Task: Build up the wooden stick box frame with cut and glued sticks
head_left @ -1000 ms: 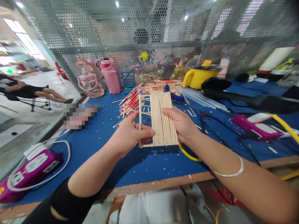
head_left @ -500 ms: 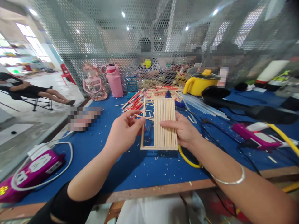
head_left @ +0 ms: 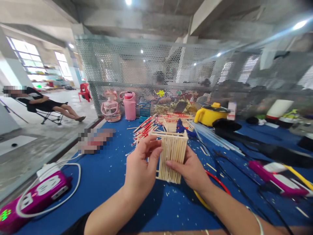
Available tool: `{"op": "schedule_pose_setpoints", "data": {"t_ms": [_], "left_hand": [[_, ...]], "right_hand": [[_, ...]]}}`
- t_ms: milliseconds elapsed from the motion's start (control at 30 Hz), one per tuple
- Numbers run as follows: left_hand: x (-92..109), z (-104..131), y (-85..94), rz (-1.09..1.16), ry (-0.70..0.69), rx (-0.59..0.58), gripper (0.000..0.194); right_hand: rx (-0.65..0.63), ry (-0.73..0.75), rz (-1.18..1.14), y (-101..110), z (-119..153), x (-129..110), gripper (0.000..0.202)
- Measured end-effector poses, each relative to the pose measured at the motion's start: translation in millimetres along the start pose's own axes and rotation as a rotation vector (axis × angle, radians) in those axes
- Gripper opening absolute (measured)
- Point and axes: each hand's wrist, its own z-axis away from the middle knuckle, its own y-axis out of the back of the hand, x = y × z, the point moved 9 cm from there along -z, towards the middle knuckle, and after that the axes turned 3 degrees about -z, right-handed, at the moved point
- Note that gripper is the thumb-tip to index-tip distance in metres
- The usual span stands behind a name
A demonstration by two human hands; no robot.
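Between my two hands is a box-like frame of pale wooden sticks [head_left: 173,156], raised above the blue table and tilted. One part of its face is covered by sticks laid side by side; the left part is open framework. My right hand [head_left: 192,168] grips its right side, thumb across the front, other fingers behind. At the left side, my left hand [head_left: 144,160] is curled with thumb and fingertips closed at the frame's edge; what exactly they pinch is partly hidden. Behind the frame lie a blue glue gun [head_left: 182,126] and sticks in red-and-white wrappers [head_left: 145,129].
Clear glue sticks [head_left: 210,135] and a yellow pot [head_left: 212,114] are at the back right. Pink bottles [head_left: 129,106] stand by the mesh screen [head_left: 127,71]. Purple power strips [head_left: 44,192] lie on both sides, with cables at right. A person [head_left: 49,102] reclines at left.
The view has tipped up, so everything sits lower. The stick frame has been turned, now showing its top edge and depth. My left hand has closed in nearer the covered part.
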Motion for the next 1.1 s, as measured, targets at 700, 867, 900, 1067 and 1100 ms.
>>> {"op": "schedule_pose_setpoints", "data": {"t_ms": [700,867,900,1067,1100], "left_hand": [[-2.1,-5.4,8.5,-0.040,0.123,0.057,0.009],[-2.1,-5.5,7.0,-0.046,0.115,0.047,0.007],[-2.3,-5.6,6.4,-0.033,0.113,0.045,0.008],[-3.7,-5.1,7.3,-0.003,0.116,0.060,0.010],[-3.7,-4.8,7.7,-0.001,0.115,0.064,0.010]], "right_hand": [[-0.058,-0.018,-0.042,-10.7,3.7,7.4,0.045],[-0.050,0.001,-0.027,-11.5,4.4,5.9,0.044],[-0.043,0.002,-0.023,-10.9,4.4,6.0,0.044],[-0.048,-0.004,-0.013,-11.5,4.6,6.8,0.043],[-0.053,-0.002,-0.010,-11.9,4.8,6.6,0.044]]}}
